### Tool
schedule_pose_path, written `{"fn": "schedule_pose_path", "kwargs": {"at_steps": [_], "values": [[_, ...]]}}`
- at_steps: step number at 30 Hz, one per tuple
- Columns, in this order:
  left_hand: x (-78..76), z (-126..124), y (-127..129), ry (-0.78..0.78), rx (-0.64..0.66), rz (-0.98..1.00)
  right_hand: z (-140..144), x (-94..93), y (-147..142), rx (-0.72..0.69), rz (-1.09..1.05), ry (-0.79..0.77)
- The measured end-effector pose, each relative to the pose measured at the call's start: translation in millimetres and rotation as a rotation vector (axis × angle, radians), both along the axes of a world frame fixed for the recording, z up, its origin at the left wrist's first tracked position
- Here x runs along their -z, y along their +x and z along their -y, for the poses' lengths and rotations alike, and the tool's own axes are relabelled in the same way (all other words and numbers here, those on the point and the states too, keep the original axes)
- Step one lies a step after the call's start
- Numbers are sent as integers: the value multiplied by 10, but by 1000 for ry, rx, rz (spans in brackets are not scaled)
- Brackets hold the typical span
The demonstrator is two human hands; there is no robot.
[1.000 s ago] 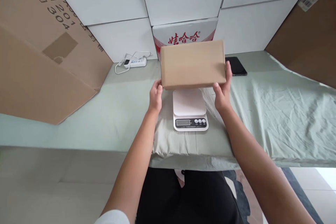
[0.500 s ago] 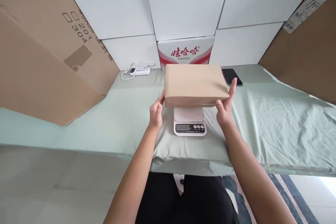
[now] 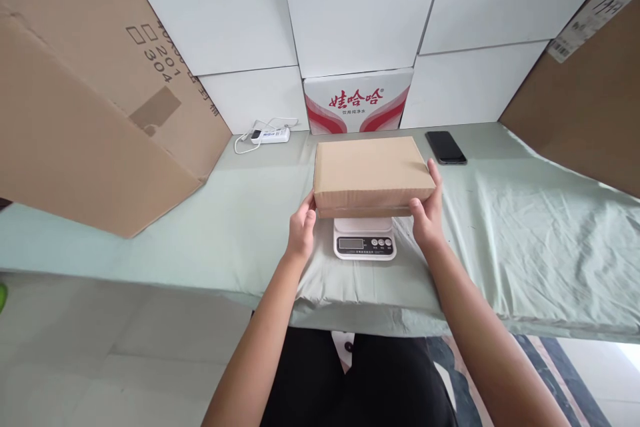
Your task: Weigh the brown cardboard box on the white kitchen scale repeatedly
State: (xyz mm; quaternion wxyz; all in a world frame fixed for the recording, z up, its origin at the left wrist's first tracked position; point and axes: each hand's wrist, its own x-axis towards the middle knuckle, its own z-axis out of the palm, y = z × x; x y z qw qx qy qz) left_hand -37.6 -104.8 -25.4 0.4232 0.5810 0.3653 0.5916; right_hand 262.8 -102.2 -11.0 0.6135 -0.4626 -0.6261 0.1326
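Both hands (image 3: 365, 227) hold box (image 3: 373, 172) (on scale (image 3: 365, 245)).

Flat rectangular cardboard box (image 3: 373, 171): plain tan, no print. Small kitchen scale (image 3: 365, 245) under it: white body, grey display, dark strip with three pale buttons. Cloth-covered table (image 3: 525, 227): pale sage green, plain. Slim rectangular phone (image 3: 446, 147) near back edge: black. Printed carton (image 3: 358, 102) at back edge: white with red swooshes and red characters. Power strip (image 3: 270, 135) at back edge: white, white cord. Big corrugated carton (image 3: 95, 107), left: brown, dark printed numerals.
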Motion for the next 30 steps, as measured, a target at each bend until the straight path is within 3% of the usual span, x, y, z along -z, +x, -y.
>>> {"fn": "schedule_pose_path", "kwargs": {"at_steps": [19, 22, 26, 30], "values": [[-32, 57, -3, -2, 9, -88, 212, 38, -77, 49, -99, -43], [-104, 46, -6, 22, 20, -89, 200, -16, -78, 36, -59, -22], [-353, -194, 20, 95, -22, -44, -12, -310, -71, -8, -32, 60], [-476, -667, 171, 64, -24, -25, -522, -458, -9, 13, -70, 81]]}}
